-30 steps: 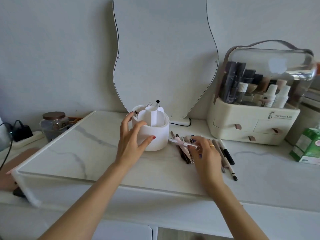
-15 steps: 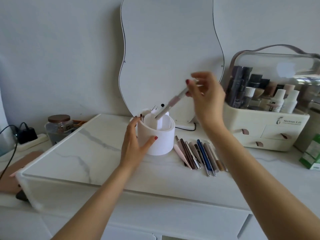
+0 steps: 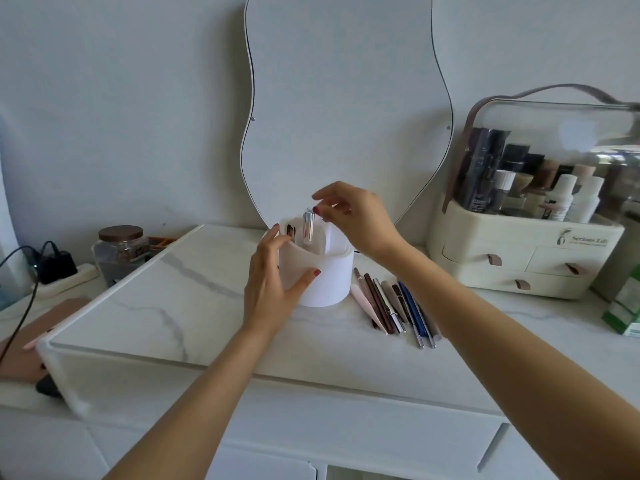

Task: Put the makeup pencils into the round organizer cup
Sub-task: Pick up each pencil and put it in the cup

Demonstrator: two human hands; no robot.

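Silver-capped pencil [image 3: 308,225], light, stiff and likely slick, stands nearly upright in the round organizer cup [image 3: 320,278], right hand [image 3: 353,216] pinching its top, left hand [image 3: 272,289] wrapped around the cup wall.

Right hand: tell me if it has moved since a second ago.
Yes. The right hand left the loose pencils on the counter and rose to the cup, fingertips at a pencil standing in it.

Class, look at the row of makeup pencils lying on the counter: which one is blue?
The blue pencil, toward the right of the row, beside the right forearm. The others are pink, brown, silvery or grey.
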